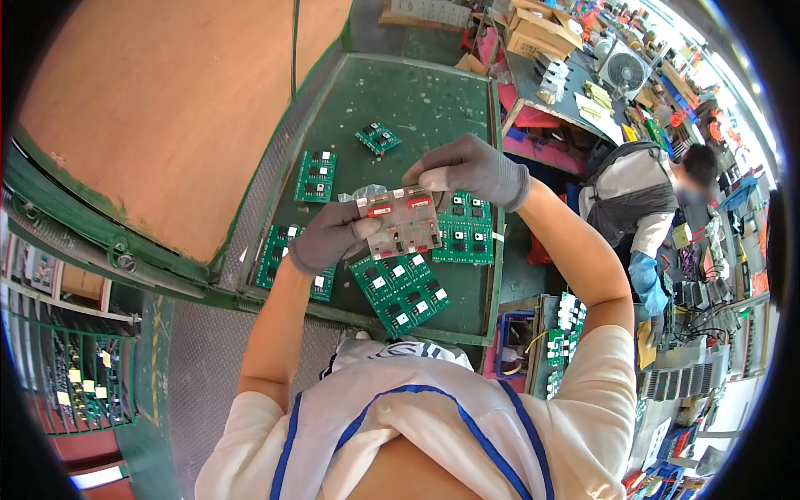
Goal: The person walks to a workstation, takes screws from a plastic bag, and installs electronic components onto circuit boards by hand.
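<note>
Both of my hands wear grey work gloves. My left hand [333, 237] is closed on the left edge of a greyish circuit board panel [405, 227] with red parts on its face, thumb on top. At the panel's upper right edge, my right hand [479, 171] has its fingers bent and pinched together. A small piece of clear plastic [369, 192] shows behind the panel. Just below it lies a green circuit board panel [400, 292] with black and white parts. Another green panel [467, 229] is under my right hand, partly covered.
The green tabletop [433, 92] also carries a small green board [377, 138], a three-part board [317, 177] and a partly hidden panel [275, 258]. A wooden board [167, 108] borders the left. Rightward, a co-worker [637, 192] bends near benches with a fan [625, 71] and cartons [537, 33].
</note>
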Motion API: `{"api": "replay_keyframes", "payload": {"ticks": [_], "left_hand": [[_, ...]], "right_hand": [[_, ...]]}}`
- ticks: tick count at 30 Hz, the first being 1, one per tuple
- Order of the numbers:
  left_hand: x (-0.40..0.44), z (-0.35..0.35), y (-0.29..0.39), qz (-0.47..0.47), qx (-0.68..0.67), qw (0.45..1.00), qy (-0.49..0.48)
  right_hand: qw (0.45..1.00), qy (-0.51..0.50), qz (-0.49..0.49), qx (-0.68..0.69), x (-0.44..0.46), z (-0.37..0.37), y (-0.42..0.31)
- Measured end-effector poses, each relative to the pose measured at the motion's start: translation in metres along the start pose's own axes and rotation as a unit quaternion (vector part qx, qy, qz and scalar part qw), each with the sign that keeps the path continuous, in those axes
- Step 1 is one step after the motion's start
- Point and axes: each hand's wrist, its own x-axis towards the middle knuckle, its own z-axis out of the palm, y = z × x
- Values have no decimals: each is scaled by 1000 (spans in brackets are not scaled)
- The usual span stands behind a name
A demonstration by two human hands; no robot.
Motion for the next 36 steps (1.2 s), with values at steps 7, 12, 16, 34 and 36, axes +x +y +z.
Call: {"api": "replay_keyframes", "payload": {"ticks": [7,12,16,34,36], "left_hand": [[9,6,3,-78,41,995,50],[22,-7,-31,-62,-201,977,41],[31,-36,-89,-119,-485,861,89],[31,-16,-104,-94,-497,845,174],[45,4,-87,-134,-423,877,185]], "right_hand": [[991,6,110,79,-1,6,13],[981,36,123,142,2,-4,46],[963,172,138,152,14,-42,91],[897,228,68,-372,42,-28,152],[928,149,-101,-326,39,1,114]]}}
